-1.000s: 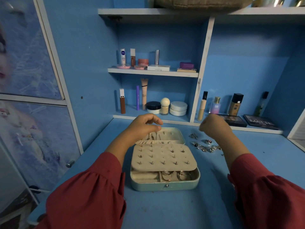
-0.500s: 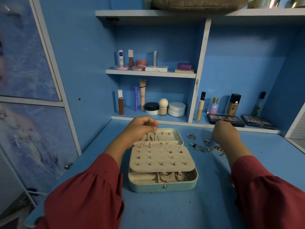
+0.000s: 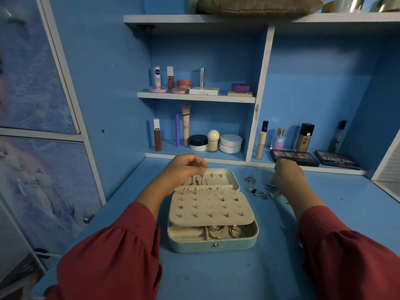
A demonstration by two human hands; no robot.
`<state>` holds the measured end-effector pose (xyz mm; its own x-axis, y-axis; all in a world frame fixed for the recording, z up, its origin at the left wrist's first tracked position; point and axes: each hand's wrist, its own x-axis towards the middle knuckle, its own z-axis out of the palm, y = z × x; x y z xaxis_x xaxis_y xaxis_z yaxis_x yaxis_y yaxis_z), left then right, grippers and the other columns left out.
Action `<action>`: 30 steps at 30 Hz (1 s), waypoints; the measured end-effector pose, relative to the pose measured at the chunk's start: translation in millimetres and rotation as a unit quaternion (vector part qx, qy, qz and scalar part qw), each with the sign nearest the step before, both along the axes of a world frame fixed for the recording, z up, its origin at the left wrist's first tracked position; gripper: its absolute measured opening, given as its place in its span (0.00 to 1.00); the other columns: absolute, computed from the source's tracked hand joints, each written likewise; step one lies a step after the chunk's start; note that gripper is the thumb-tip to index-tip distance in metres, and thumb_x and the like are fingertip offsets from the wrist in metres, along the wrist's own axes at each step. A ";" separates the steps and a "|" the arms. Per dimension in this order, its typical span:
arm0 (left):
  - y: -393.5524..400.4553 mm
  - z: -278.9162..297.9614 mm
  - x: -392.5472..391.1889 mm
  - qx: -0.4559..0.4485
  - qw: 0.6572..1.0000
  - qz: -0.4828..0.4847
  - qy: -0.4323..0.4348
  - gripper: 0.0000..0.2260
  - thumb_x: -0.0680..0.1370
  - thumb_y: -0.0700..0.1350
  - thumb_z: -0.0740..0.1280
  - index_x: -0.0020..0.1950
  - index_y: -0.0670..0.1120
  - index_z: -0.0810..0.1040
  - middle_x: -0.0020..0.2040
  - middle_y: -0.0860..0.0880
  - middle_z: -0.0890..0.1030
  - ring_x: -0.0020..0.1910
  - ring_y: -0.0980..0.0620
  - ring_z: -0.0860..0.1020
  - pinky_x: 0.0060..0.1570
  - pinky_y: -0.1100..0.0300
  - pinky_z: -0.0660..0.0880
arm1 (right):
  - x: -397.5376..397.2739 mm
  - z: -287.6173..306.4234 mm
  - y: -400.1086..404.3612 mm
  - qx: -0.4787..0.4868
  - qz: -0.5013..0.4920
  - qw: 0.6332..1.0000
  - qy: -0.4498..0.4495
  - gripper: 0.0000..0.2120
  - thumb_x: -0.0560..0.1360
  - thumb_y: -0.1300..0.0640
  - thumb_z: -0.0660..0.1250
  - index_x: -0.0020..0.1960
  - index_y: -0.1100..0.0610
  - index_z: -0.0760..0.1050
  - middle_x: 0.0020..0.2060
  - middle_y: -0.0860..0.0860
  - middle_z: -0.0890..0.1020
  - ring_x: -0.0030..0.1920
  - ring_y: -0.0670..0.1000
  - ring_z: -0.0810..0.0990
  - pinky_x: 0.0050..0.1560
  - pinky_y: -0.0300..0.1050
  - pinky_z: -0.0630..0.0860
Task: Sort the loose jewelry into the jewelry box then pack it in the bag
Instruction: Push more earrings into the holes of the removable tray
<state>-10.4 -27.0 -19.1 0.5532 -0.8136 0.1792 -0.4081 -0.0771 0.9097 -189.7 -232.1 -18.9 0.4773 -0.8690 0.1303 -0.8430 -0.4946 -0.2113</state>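
Fingers of the left hand (image 3: 184, 169) are curled above the open jewelry box (image 3: 213, 211); the right hand (image 3: 289, 176) is curled over loose jewelry (image 3: 259, 190) on the counter (image 3: 216, 276), its grasp hidden.

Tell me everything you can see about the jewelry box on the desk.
The jewelry box is pale teal with rounded corners and a small metal snap in front. It lies open on the blue desk, lid laid back. A cream, velvety earring panel studded with earrings covers most of the base; rings sit in the front compartments. The left hand hovers over the lid.
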 end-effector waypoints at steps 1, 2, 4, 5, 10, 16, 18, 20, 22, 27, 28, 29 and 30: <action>-0.1 0.0 0.3 0.000 1.000 0.000 0.000 0.06 0.75 0.37 0.69 0.48 0.46 0.81 0.48 0.49 0.82 0.49 0.54 0.80 0.56 0.60 0.75 | 0.4 0.5 0.0 -0.009 0.000 1.000 -0.015 0.10 0.74 0.70 0.60 0.53 0.63 0.74 0.52 0.61 0.79 0.45 0.58 0.74 0.42 0.47 0.71; -0.2 0.1 0.5 -0.001 1.000 0.000 0.002 0.06 0.75 0.37 0.69 0.48 0.46 0.81 0.48 0.49 0.82 0.49 0.55 0.80 0.55 0.60 0.75 | 1.7 2.1 -0.1 -0.024 0.002 0.999 -0.034 0.11 0.74 0.70 0.59 0.55 0.64 0.73 0.52 0.61 0.79 0.46 0.59 0.76 0.42 0.47 0.71; -0.4 0.4 0.8 -0.007 1.000 0.001 0.007 0.06 0.75 0.37 0.69 0.48 0.46 0.81 0.48 0.49 0.83 0.49 0.55 0.80 0.55 0.61 0.75 | 6.6 9.8 2.0 -0.052 0.020 0.995 -0.087 0.13 0.74 0.71 0.59 0.58 0.65 0.72 0.50 0.62 0.79 0.45 0.60 0.76 0.42 0.49 0.74; -0.3 0.5 1.0 -0.010 1.000 0.002 0.008 0.06 0.75 0.36 0.69 0.48 0.47 0.81 0.49 0.48 0.83 0.49 0.55 0.80 0.54 0.62 0.75 | 10.1 15.5 5.0 -0.053 0.035 0.990 -0.123 0.15 0.74 0.70 0.60 0.60 0.64 0.73 0.50 0.62 0.79 0.44 0.60 0.77 0.43 0.50 0.76; 0.2 0.8 -0.3 -0.035 0.999 -0.003 0.026 0.09 0.76 0.35 0.68 0.53 0.46 0.80 0.53 0.48 0.83 0.53 0.55 0.80 0.51 0.68 0.75 | 28.1 45.0 42.6 0.061 0.146 0.928 -0.336 0.15 0.74 0.68 0.60 0.58 0.56 0.75 0.41 0.53 0.78 0.31 0.49 0.74 0.30 0.40 0.71; 2.5 5.4 -4.1 -0.065 0.994 -0.066 0.061 0.11 0.77 0.40 0.67 0.59 0.45 0.80 0.53 0.48 0.84 0.56 0.54 0.80 0.57 0.65 0.74 | 44.5 49.0 91.2 0.216 0.243 0.861 -0.392 0.12 0.74 0.67 0.66 0.54 0.54 0.77 0.36 0.51 0.81 0.36 0.48 0.78 0.44 0.45 0.79; 2.9 6.7 -6.6 -0.074 0.992 -0.074 0.074 0.09 0.77 0.41 0.67 0.56 0.43 0.81 0.50 0.45 0.85 0.52 0.51 0.82 0.57 0.61 0.76 | 47.1 47.2 97.0 0.265 0.263 0.832 -0.411 0.12 0.74 0.68 0.66 0.54 0.56 0.77 0.35 0.51 0.80 0.38 0.49 0.79 0.44 0.42 0.80; 3.4 8.0 -8.6 -0.076 0.992 -0.069 0.071 0.06 0.76 0.39 0.68 0.51 0.43 0.82 0.45 0.45 0.85 0.47 0.51 0.82 0.55 0.60 0.77 | 48.4 45.5 99.2 0.294 0.273 0.814 -0.419 0.12 0.74 0.69 0.67 0.55 0.58 0.77 0.37 0.53 0.81 0.39 0.49 0.80 0.41 0.39 0.80; 3.4 8.9 -9.0 -0.080 0.992 -0.059 0.074 0.03 0.75 0.36 0.69 0.46 0.42 0.82 0.40 0.47 0.84 0.42 0.53 0.82 0.51 0.61 0.78 | 49.0 44.9 99.2 0.297 0.273 0.813 -0.420 0.12 0.74 0.68 0.68 0.55 0.57 0.77 0.40 0.54 0.82 0.40 0.48 0.80 0.40 0.37 0.79; 4.0 10.6 -5.7 -0.075 0.995 -0.017 0.057 0.03 0.77 0.38 0.67 0.45 0.43 0.81 0.38 0.48 0.83 0.41 0.54 0.81 0.53 0.56 0.77 | 48.9 40.6 97.2 0.273 0.281 0.847 -0.358 0.10 0.74 0.63 0.69 0.54 0.54 0.78 0.44 0.55 0.84 0.40 0.47 0.79 0.37 0.38 0.75; 4.2 11.2 -6.2 -0.074 0.996 -0.014 0.051 0.04 0.77 0.38 0.67 0.45 0.42 0.81 0.38 0.49 0.83 0.41 0.55 0.81 0.52 0.56 0.77 | 49.6 39.0 97.4 0.263 0.283 0.860 -0.334 0.11 0.74 0.63 0.69 0.54 0.54 0.79 0.44 0.55 0.84 0.39 0.47 0.78 0.37 0.38 0.74; 4.2 11.7 -7.3 -0.072 0.996 -0.012 0.050 0.04 0.77 0.37 0.66 0.44 0.42 0.80 0.37 0.49 0.83 0.39 0.57 0.81 0.51 0.57 0.77 | 50.4 37.5 97.7 0.246 0.284 0.872 -0.313 0.10 0.73 0.63 0.69 0.54 0.55 0.80 0.43 0.54 0.84 0.39 0.46 0.78 0.38 0.37 0.74; 4.0 12.1 -8.9 -0.070 0.996 -0.012 0.051 0.05 0.77 0.37 0.66 0.44 0.42 0.80 0.37 0.49 0.82 0.38 0.57 0.81 0.49 0.58 0.77 | 51.5 36.4 97.9 0.228 0.284 0.883 -0.295 0.10 0.73 0.62 0.69 0.54 0.55 0.81 0.42 0.53 0.84 0.39 0.46 0.78 0.39 0.37 0.75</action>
